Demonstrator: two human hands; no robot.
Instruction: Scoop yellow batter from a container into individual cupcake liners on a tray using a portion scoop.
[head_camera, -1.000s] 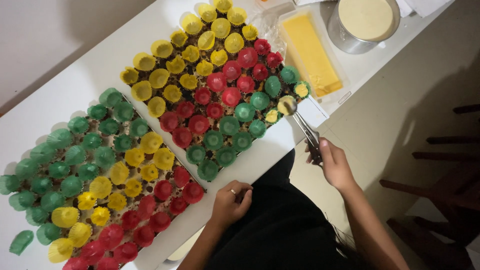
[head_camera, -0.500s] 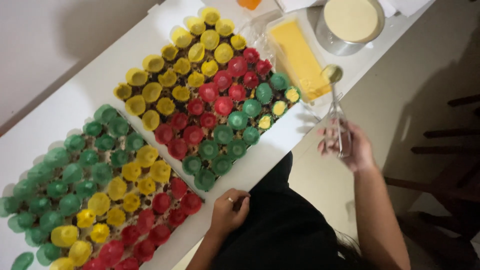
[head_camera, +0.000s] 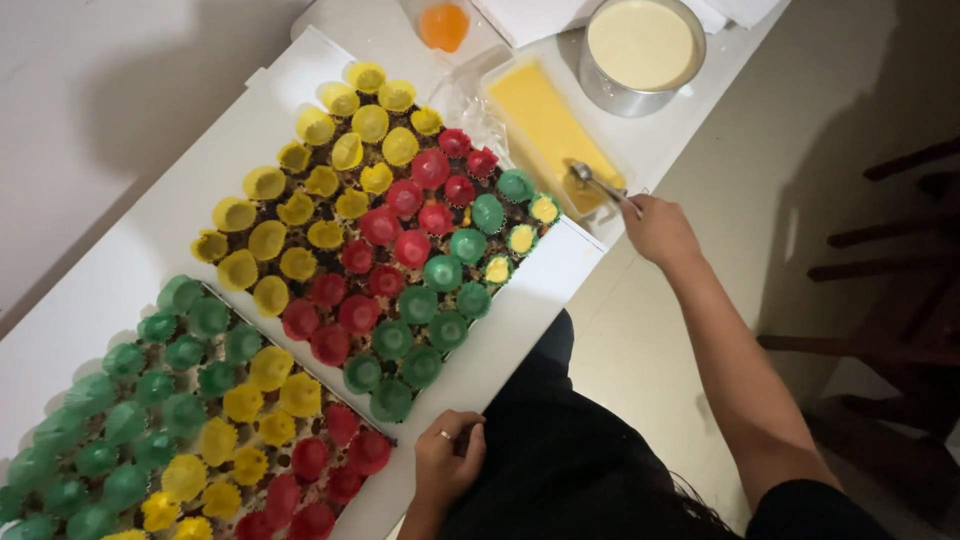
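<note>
At the left, a white table (head_camera: 120, 270) is covered with rows of small paper cups: green cups (head_camera: 130, 400) at the lower left, yellow cups (head_camera: 330, 170) higher up, and red cups (head_camera: 400, 225) in a band between. Near the table's front edge, the left hand (head_camera: 447, 462) is seen resting with its fingers curled loosely inward; nothing is held in it, and a ring is worn on one finger. Further right, three green cups already filled with pale yellow batter (head_camera: 522, 238) stand at the end of the block. Beside them lies a clear rectangular tray of yellow batter (head_camera: 545, 125). A metal spoon (head_camera: 592, 182) is gripped by the right hand (head_camera: 660, 228), fingers closed around its handle; its bowl appears to be dipped into the tray's near end, though blur makes contact uncertain. Behind the tray stands a round metal pot of cream-coloured batter (head_camera: 640, 45).
</note>
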